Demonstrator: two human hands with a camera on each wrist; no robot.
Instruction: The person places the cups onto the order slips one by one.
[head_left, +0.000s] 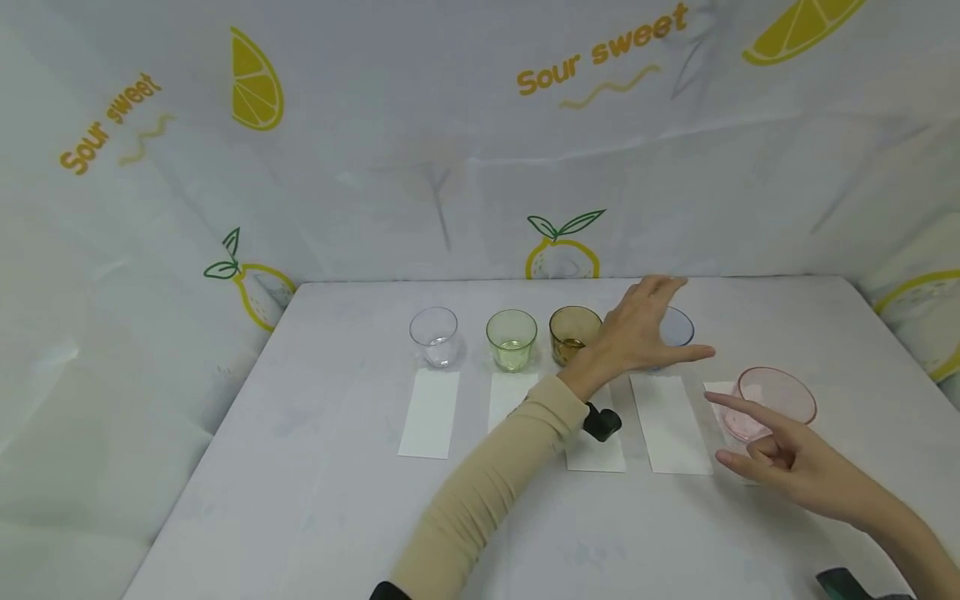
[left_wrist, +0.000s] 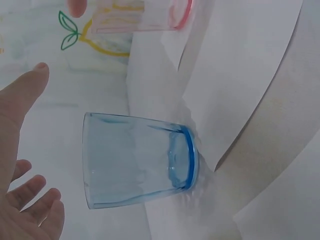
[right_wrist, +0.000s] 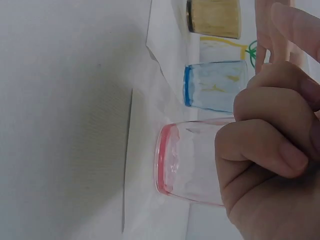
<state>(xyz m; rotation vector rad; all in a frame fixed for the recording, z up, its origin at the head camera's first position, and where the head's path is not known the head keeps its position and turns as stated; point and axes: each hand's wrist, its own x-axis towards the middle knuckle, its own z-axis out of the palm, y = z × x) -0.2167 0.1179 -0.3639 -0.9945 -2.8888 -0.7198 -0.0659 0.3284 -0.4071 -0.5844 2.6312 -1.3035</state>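
My left hand [head_left: 637, 329] reaches over the blue glass [left_wrist: 135, 160] with thumb and fingers spread wide, and a gap separates it from the glass in the left wrist view. My right hand [head_left: 798, 462] is in front of the pink glass [head_left: 780, 396]. Its index finger and thumb stretch out apart, while the other fingers are curled in; nothing is held. The pink glass appears to stand upright on a white paper strip [head_left: 716, 387]. Left of the blue glass, close to my left wrist, stands the amber glass [head_left: 572, 325].
A green glass [head_left: 512, 340] and a clear glass [head_left: 435, 333] stand farther left in the row. White paper strips [head_left: 430, 414] lie before the glasses, some partly covered by my left sleeve [head_left: 480, 492]. A lemon-printed cloth [head_left: 375, 167] hangs behind the white table [head_left: 300, 467].
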